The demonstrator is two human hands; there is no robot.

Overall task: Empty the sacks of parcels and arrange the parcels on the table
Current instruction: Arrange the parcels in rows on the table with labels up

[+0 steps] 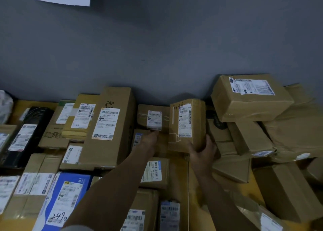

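Near left: glossy blue parcel [64, 201], flat on the yellow table [38, 105].
Right hand [202, 153]: I see fingers wrapped round a tall cardboard box [187, 126], upright mid-table.
Left hand [150, 139]: touches a small taped box [153, 119]; finger curl unclear to me.
Far: matte grey wall [157, 47].

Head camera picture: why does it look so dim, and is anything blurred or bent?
Head view: weak, bluish light; parcels throw soft shadows on the grey wall; the label on the tall box is sharp; left-edge labels smear; the wide lens bends the edges.
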